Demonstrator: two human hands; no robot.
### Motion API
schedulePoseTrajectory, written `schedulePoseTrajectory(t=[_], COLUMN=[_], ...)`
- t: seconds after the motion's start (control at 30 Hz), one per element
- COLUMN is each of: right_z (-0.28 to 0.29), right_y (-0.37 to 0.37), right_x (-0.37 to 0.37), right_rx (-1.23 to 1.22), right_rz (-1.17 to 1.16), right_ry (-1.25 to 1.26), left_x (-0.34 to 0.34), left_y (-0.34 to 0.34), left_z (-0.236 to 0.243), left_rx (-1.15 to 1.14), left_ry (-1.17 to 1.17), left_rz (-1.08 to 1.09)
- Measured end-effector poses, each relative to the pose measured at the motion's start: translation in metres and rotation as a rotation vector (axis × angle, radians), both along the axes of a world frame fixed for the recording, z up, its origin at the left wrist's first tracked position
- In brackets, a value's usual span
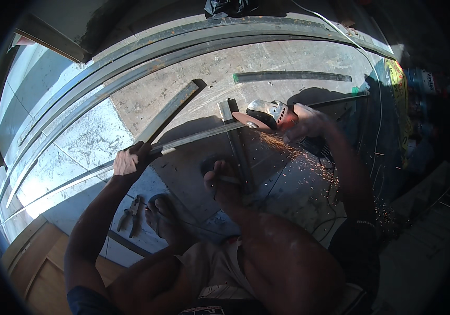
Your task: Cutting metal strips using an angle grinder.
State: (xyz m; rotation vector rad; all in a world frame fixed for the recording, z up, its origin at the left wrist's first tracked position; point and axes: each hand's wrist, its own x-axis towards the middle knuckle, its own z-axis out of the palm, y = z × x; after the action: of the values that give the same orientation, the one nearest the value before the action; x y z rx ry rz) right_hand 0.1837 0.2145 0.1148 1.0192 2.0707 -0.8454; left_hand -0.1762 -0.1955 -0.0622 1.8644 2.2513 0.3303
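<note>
My right hand is wrapped round an angle grinder with a reddish cutting disc. The disc's edge meets a long thin metal bar, and orange sparks spray from there toward the lower right. My left hand grips the same bar further left, beside the lower end of a square metal tube. Beneath the bar, close to the disc, lies a crosswise metal piece. How the fingers sit on the grinder is partly blurred.
Long metal bars curve across the far side. A shorter strip with a green end lies beyond the grinder. Pliers rest by my foot. A white cable trails at right, near several dark containers. A wooden panel is lower left.
</note>
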Motion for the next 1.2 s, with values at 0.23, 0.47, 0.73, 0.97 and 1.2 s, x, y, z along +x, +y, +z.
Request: schedulePoseTrajectory(t=[0.23, 0.47, 0.73, 0.97, 1.2], right_z=[-0.001, -0.002, -0.008, -0.018, -0.009], right_y=[-0.008, -0.013, -0.016, -0.016, -0.016], right_x=[0.006, 0.009, 0.022, 0.031, 0.021], right_rx=[0.024, 0.070, -0.169, -0.140, -0.238], right_rz=[0.053, 0.015, -0.213, -0.256, -0.204], right_ry=[0.132, 0.218, 0.339, 0.352, 0.275], left_x=[0.002, 0.000, -0.001, 0.001, -0.007], left_y=[0.014, 0.003, 0.010, 0.019, 0.008], left_z=[0.018, 0.009, 0.013, 0.019, 0.000], left_rx=[-0.063, 0.017, -0.014, -0.092, -0.063], left_ry=[-0.083, 0.006, -0.003, -0.002, -0.013], left_rz=[-0.014, 0.008, -0.007, 0.020, 0.027])
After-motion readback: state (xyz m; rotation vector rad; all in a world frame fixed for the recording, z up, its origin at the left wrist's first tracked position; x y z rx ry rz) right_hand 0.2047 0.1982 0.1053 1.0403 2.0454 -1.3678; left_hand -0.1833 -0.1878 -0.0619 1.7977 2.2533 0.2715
